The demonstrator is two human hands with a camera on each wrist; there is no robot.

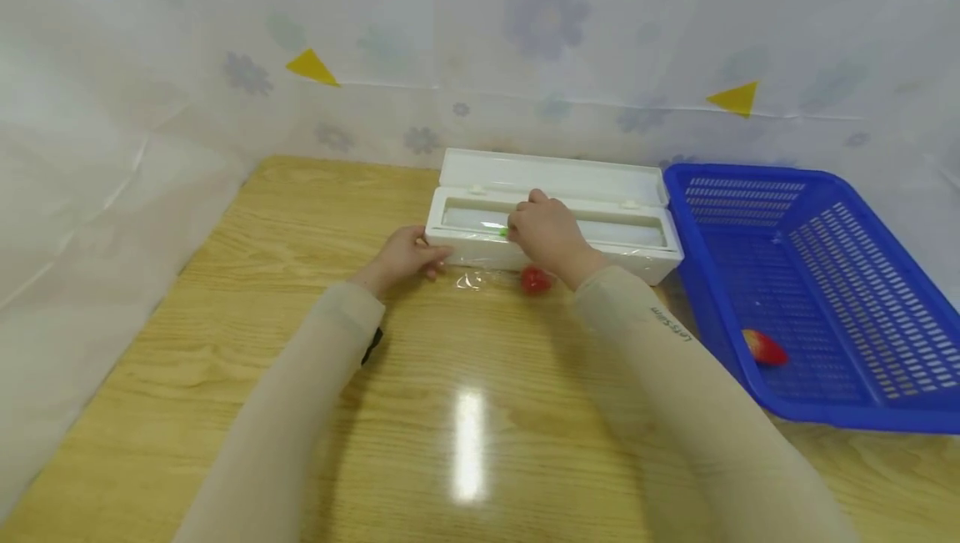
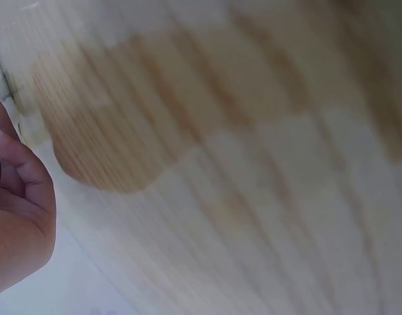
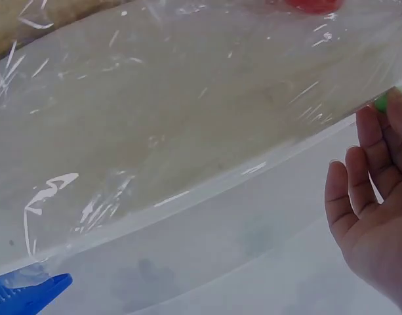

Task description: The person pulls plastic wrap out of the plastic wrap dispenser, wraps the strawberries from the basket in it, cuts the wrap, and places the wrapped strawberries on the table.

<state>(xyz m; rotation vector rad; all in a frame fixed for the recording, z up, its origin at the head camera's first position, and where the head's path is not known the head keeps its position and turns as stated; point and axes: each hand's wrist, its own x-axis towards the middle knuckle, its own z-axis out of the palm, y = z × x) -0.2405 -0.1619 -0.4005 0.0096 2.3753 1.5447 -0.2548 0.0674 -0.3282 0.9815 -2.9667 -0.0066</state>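
Observation:
A white cling film box stands at the back of the table with its lid raised and a roll of film inside. My left hand holds the box's front left corner. Over the front edge, my right hand pinches a small green piece between thumb and forefinger. Clear cling film hangs down the front and spreads onto the tabletop. A red strawberry lies there, close to the box; whether the film covers it I cannot tell.
Right of the box sits a blue plastic basket, close against it, with another strawberry inside. Behind the wooden table hangs a flowered cloth with two yellow triangles.

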